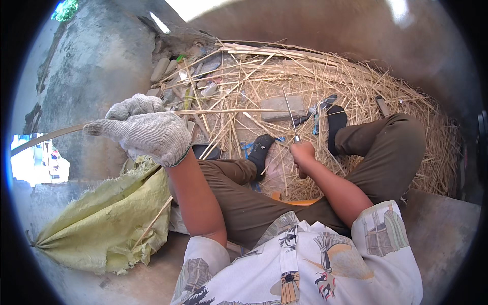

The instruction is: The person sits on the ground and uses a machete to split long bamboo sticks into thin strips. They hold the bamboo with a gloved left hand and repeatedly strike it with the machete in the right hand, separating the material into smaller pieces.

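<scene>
My left hand (147, 129), in a knitted off-white glove, is closed round a long pale strip (223, 111) that looks like split bamboo. One end of the strip runs out past the left edge of the view; the other reaches right, toward the knife. Bare and closed, my right hand (303, 156) grips a knife by its handle, which the fingers mostly hide. The knife's narrow blade (291, 113) points up and away from me, and the strip's far end lies close to it. Whether blade and strip touch, I cannot tell.
Thin strips and shavings (366, 91) litter the floor around my feet. A grey brick (282, 108) lies behind the blade. Stones and scraps (203, 76) are heaped at the far left. A yellow-green woven sack (109, 218) lies left of my legs. Walls stand left and behind.
</scene>
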### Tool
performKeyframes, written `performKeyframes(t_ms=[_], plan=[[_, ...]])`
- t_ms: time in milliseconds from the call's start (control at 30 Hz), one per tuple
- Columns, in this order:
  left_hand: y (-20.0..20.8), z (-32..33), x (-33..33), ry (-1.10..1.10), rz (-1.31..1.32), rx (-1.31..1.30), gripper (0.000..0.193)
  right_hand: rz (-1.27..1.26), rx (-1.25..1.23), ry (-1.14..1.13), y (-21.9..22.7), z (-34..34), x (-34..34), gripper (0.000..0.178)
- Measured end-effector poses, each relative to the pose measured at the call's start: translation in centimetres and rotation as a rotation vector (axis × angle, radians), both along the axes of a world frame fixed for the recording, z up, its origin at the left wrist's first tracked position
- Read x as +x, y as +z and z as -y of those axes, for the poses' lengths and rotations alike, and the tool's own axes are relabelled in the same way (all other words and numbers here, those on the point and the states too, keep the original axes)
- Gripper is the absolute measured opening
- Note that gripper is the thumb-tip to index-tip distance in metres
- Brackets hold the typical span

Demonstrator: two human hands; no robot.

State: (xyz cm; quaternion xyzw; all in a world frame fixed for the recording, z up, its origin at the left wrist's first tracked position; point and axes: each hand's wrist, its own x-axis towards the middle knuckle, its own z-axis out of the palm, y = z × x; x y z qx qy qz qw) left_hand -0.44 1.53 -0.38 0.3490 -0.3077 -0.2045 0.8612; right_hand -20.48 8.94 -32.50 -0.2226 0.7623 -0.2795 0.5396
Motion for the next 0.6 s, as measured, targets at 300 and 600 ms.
performKeyframes(t_ms=[300, 600], plan=[[0.4, -0.7, 0.2, -0.059, 0.101, -0.064, 0.066, -0.32, -0.168, 0.396, 2.1, -1.2, 0.9, 0.027], [-0.3, 0.1, 2.9, -0.41, -0.042, -0.232, 0.068, -0.309, -0.183, 0.416, 3.0, -1.6, 1.0, 0.026]])
